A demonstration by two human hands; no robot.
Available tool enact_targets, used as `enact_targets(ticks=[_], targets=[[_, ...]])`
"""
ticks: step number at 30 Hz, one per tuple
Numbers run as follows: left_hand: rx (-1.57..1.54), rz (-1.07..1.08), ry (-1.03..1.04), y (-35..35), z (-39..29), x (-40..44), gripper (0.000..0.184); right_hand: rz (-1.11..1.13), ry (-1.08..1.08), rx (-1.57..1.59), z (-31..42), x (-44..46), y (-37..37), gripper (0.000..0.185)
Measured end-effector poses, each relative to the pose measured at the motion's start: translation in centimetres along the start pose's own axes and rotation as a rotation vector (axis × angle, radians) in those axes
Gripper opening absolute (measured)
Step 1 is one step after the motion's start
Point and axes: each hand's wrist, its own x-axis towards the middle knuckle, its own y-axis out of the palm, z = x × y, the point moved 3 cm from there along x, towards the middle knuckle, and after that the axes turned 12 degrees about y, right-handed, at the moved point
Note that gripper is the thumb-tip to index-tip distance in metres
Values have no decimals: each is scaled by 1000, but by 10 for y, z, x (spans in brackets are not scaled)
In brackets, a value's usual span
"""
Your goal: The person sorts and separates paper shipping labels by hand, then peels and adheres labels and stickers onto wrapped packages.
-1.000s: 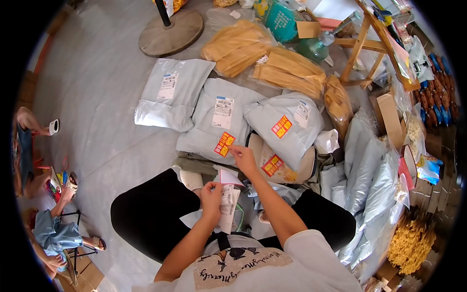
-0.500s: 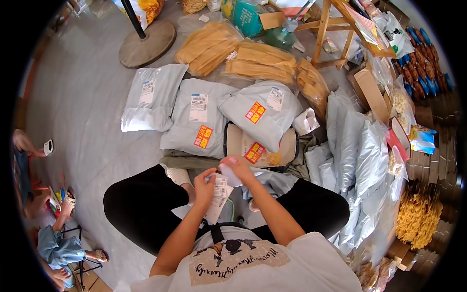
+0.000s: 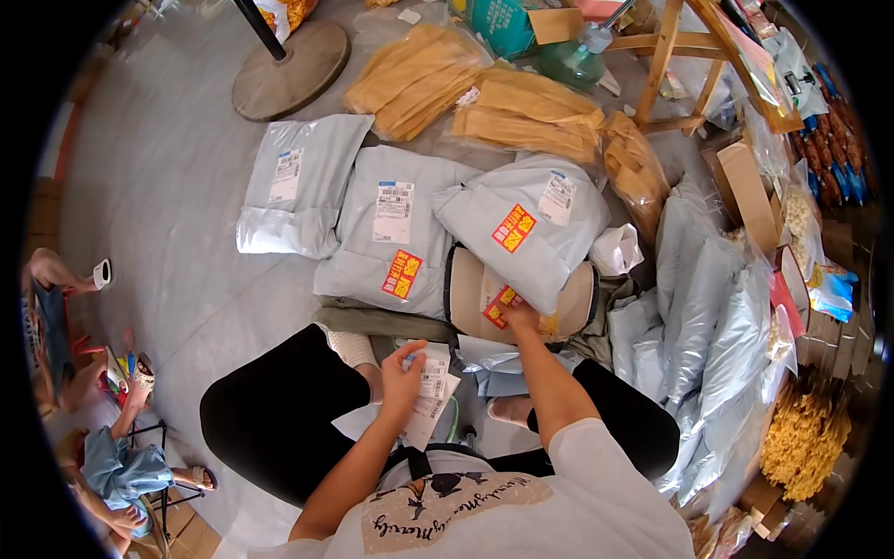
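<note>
My left hand (image 3: 402,374) is closed around several white shipping labels (image 3: 434,387), printed with barcodes, between my knees. My right hand (image 3: 523,320) reaches forward to a tan, dark-edged seat pad (image 3: 575,293). Its fingers are bent over a red and yellow sticker (image 3: 499,306) lying on that pad and partly cover it. Just beyond, a grey mailer bag (image 3: 582,224) with a label and a similar sticker overlaps the pad. Beside it lie a second labelled grey mailer (image 3: 372,265) and a third (image 3: 303,228).
Bags of yellow-tan dried food (image 3: 531,121) lie behind the mailers. A stack of grey packages (image 3: 712,307) fills the right side. A round pole base (image 3: 291,74) stands at back left, a wooden stand (image 3: 663,65) at back right. Other people's legs (image 3: 126,466) show at left.
My right hand has moved from beside the labels forward to the sticker on the pad. The pale sheet it held is gone from it. My left hand keeps the labels.
</note>
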Motion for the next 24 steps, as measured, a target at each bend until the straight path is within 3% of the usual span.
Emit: enact_targets(ticks=[3, 6, 9, 12, 14, 16, 17, 18, 20, 23, 24], targets=[[-35, -6, -64, 3, -6, -2, 21, -22, 156, -91, -22, 18, 15, 74], [2, 5, -7, 6, -12, -2, 21, 108, 330, 123, -34, 23, 17, 67], [5, 1, 8, 8, -19, -4, 22, 75, 381, 132, -30, 17, 14, 54], [23, 21, 46, 3, -13, -5, 22, -98, 303, 74, -19, 4, -1, 43], [21, 27, 57, 2, -13, -6, 22, -10, 309, 279, -32, 13, 6, 37], [21, 32, 67, 1, -6, -4, 22, 61, 348, 289, -58, 45, 29, 30], [92, 60, 167, 0, 0, 0, 19, 139, 396, 295, -65, 52, 38, 24], [163, 86, 265, -2, 0, 1, 17, 141, 388, 295, -57, 42, 28, 24], [259, 103, 352, 0, -13, -1, 14, 462, 342, 649, -18, 1, -9, 10], [378, 123, 461, 6, -32, -3, 11, 604, 250, 706, 39, -65, -65, 9], [399, 130, 484, 6, -37, -4, 12, 648, 131, 771, 56, -84, -77, 13]])
